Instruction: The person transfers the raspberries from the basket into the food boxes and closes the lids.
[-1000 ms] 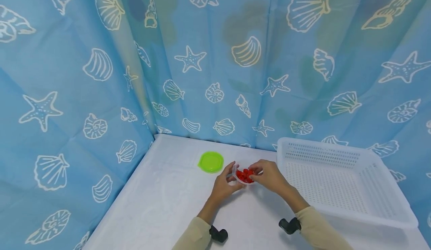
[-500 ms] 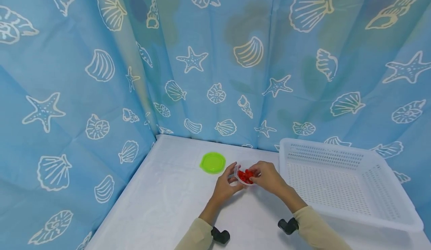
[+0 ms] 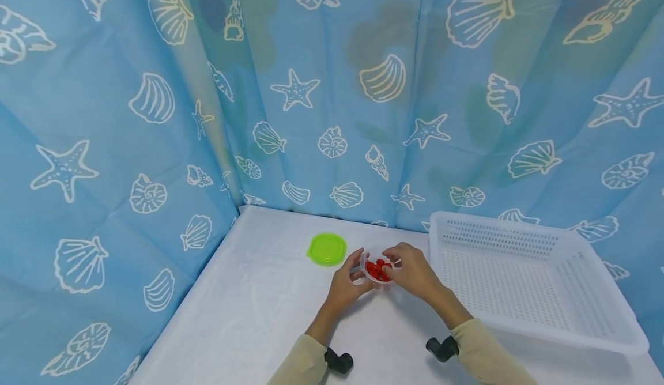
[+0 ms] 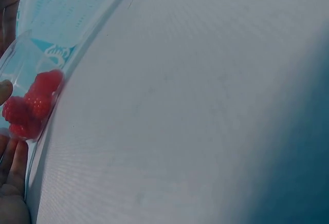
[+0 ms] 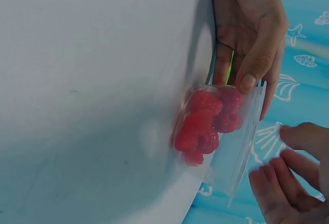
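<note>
My left hand (image 3: pixel 344 287) grips a small clear plastic cup (image 5: pixel 234 162) from its side, thumb on the near wall. Several red raspberries (image 5: pixel 200 121) lie inside the cup, its mouth tilted toward my right hand; the left wrist view shows the raspberries (image 4: pixel 33 103) through the clear wall. My right hand (image 3: pixel 413 271) hovers at the cup's mouth, fingers loosely bent and thumb apart from them. Nothing shows between the fingers of the right hand (image 5: pixel 293 178) in the right wrist view, though the fingertips are blurred.
A green lid (image 3: pixel 327 249) lies on the white table (image 3: pixel 249 298) to the left of the cup. On the right stands a large white perforated basket (image 3: pixel 534 327). A blue shell-print curtain (image 3: pixel 321 91) closes off the back and left.
Half a second ago the right fingers were lower in the cup, among the raspberries; now they are raised slightly and spread from the thumb. The left hand holds the cup in nearly the same place.
</note>
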